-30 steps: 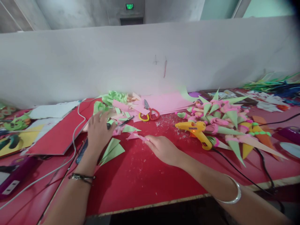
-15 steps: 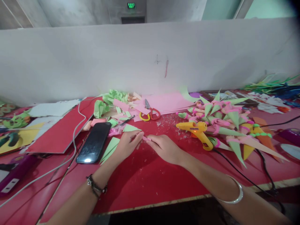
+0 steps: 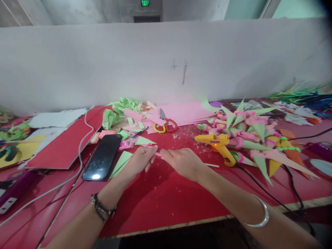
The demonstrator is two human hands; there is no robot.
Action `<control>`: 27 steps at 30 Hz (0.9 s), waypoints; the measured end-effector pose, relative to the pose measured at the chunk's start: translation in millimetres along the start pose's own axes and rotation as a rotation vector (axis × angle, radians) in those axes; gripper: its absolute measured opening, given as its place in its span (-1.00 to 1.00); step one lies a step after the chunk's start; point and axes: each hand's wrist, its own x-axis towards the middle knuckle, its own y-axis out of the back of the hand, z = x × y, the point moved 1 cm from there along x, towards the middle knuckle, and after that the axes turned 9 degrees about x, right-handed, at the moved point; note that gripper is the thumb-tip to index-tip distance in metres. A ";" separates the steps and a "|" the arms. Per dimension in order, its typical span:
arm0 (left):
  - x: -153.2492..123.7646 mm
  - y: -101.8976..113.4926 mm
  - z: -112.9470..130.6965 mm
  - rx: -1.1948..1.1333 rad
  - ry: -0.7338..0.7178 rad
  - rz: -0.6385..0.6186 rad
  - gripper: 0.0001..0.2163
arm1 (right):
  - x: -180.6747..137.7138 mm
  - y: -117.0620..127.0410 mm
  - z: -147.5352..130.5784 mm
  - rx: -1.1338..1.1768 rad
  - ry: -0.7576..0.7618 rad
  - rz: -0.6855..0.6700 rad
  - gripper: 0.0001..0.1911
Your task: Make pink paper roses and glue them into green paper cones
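Over the red tabletop, my left hand pinches one end of a small pink piece, perhaps rolled paper. My right hand closes on its other end, and most of it is hidden by the fingers. Past my right wrist pokes the end of a thin pale stick; whether it joins the pink piece is hidden. Just beyond my left hand lies a green paper triangle. Scissors with one yellow and one red handle rest behind both hands.
A yellow glue gun with a black cord lies right, before a heap of pink and green paper cones. Left are a phone, green paper pieces and a white cable. Pink sheets lie against the white partition.
The end of the pale stick now shows beyond my right wrist. My hands have shifted slightly left and their fingers have changed position around the pink piece.
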 end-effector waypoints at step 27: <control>-6.9 12.4 10.1 0.328 -0.424 0.134 -0.65 | 6.8 -14.3 7.4 1.812 -0.359 -0.153 -0.54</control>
